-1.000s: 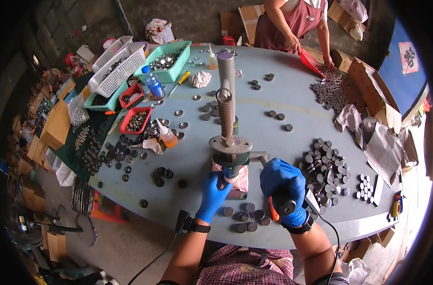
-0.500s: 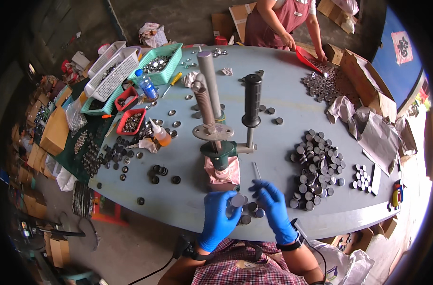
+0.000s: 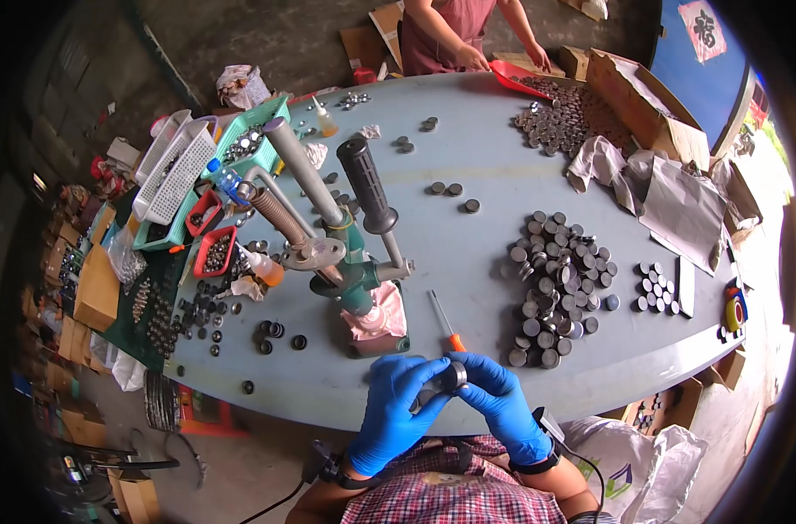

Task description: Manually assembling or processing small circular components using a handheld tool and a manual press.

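Between my two blue-gloved hands is a small round metal cap (image 3: 454, 375), tipped on edge so its silvery rim shows. My left hand (image 3: 394, 406) pinches it from one side, and the fingers of my right hand (image 3: 500, 403) grip it from the other. Partly covered by my left fingers are dark round pieces; I cannot tell whether they are held or on the table. Just beyond my hands lies a screwdriver (image 3: 454, 341) with an orange handle. A green hand press (image 3: 356, 288) with a black lever grip (image 3: 367, 188) stands ahead to the left, pink cloth (image 3: 376, 323) at its base.
A heap of dark round caps (image 3: 560, 288) lies to the right, with a smaller group (image 3: 656, 288) beyond. Red bins (image 3: 214, 251), a glue bottle (image 3: 263, 266) and baskets (image 3: 178, 179) are at left. Across the table (image 3: 468, 262), another person's hand (image 3: 472, 58) is by a red scoop (image 3: 512, 79).
My right hand has let go of the screwdriver, which now lies on the table, and has come over to the cap in my left hand. The whole view has shifted and tilted.
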A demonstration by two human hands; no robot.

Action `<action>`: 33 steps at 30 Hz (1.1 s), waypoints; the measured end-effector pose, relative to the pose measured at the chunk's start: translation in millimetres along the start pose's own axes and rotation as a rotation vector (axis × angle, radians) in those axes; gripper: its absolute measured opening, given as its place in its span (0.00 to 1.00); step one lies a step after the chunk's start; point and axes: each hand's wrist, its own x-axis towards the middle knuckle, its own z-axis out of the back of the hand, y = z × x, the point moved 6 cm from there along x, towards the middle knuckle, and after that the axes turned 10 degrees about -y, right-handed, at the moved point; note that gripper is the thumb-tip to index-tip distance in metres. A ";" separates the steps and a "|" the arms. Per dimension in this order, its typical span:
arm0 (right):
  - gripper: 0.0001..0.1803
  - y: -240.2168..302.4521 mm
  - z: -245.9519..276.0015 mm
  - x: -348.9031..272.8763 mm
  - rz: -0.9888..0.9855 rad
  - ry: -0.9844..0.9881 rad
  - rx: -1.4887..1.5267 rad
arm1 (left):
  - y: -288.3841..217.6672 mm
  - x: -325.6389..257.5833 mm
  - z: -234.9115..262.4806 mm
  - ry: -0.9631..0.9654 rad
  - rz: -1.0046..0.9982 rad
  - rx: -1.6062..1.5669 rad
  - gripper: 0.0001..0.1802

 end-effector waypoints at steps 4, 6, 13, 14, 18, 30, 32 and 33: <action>0.22 5.6 0.5 -3.1 0.059 0.011 -0.054 | 3.5 2.9 -2.9 0.019 0.021 -0.062 0.28; 0.21 10.3 0.1 -2.2 0.100 -0.007 -0.068 | 6.6 1.2 -5.2 0.028 0.041 -0.095 0.27; 0.22 3.1 10.7 2.4 0.142 -0.038 -0.188 | 24.9 -3.1 -8.4 0.013 0.392 -0.392 0.23; 0.21 5.3 10.4 2.4 0.202 -0.050 -0.198 | 24.3 -2.8 -8.3 0.009 0.389 -0.399 0.23; 0.15 12.1 3.9 2.4 0.236 -0.058 -0.304 | 22.3 -2.3 -5.6 0.010 0.333 -0.357 0.24; 0.17 0.9 -3.5 7.2 -0.153 0.032 0.174 | 1.0 5.0 1.3 0.040 -0.013 -0.080 0.29; 0.18 0.1 -2.4 7.1 -0.168 0.060 0.143 | -2.8 8.3 3.1 0.046 -0.022 -0.058 0.29; 0.17 -0.6 -1.3 6.6 -0.170 0.067 0.119 | -5.3 9.6 3.8 0.052 -0.032 -0.032 0.29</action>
